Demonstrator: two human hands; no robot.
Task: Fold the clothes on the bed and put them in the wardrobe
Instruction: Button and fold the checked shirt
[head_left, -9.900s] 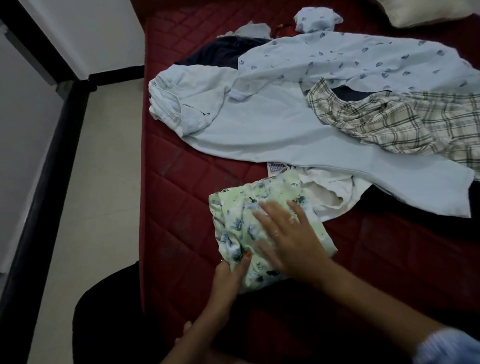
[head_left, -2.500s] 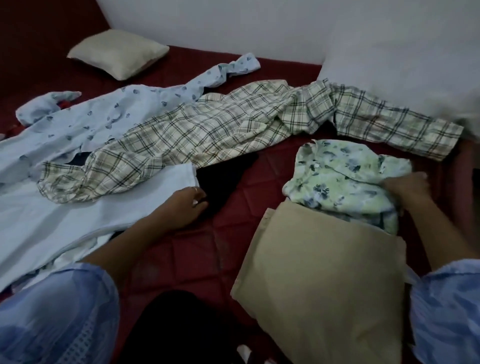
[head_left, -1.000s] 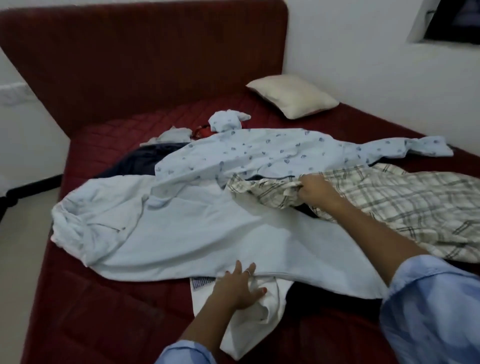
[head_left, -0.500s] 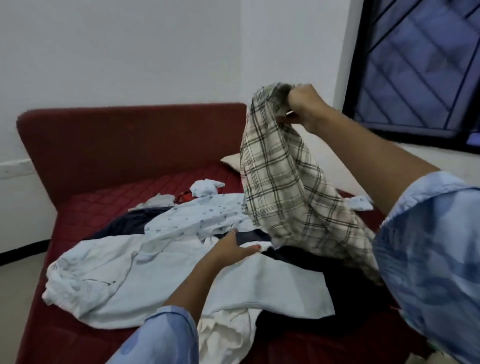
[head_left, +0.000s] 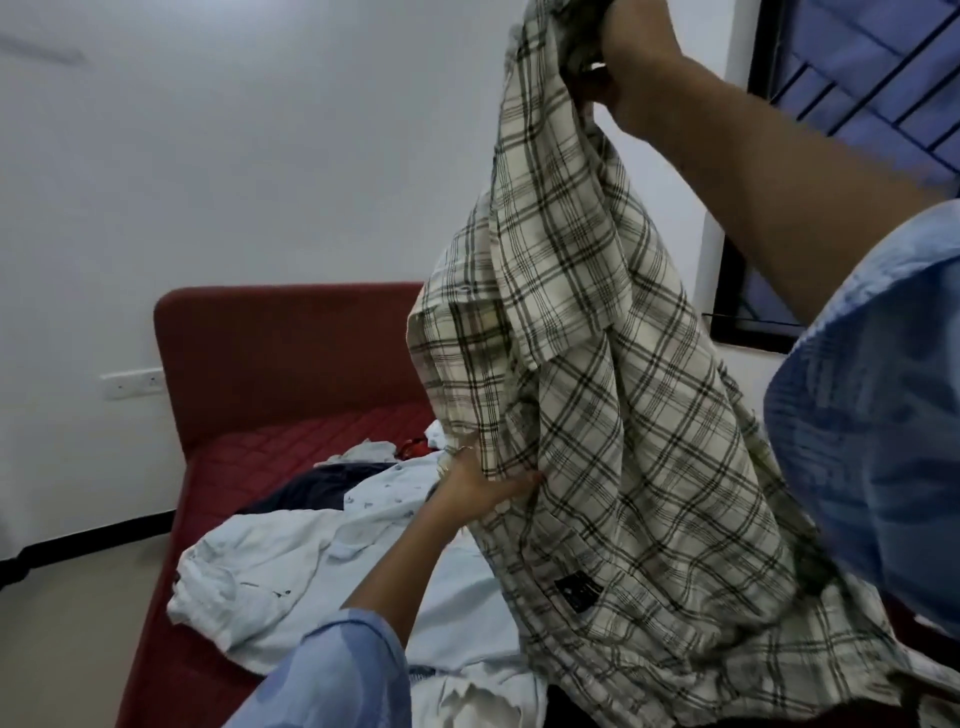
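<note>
Shirt (head_left: 597, 415) hoisted high to hang straight | right hand (head_left: 623, 47) bunching its top | left hand (head_left: 483, 486) pinching lower edge, likely seeking a seam | pile on bed (head_left: 270, 447) waiting

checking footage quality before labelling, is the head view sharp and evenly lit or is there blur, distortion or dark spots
Head view: dim, soft indoor light, no glare; the plaid shirt held up by the right hand is fairly sharp, while the near right sleeve is blurred. Head view: wide-angle bending shows at the edges, as on the window frame. Head view: the bed under the left hand sits in shadow.
</note>
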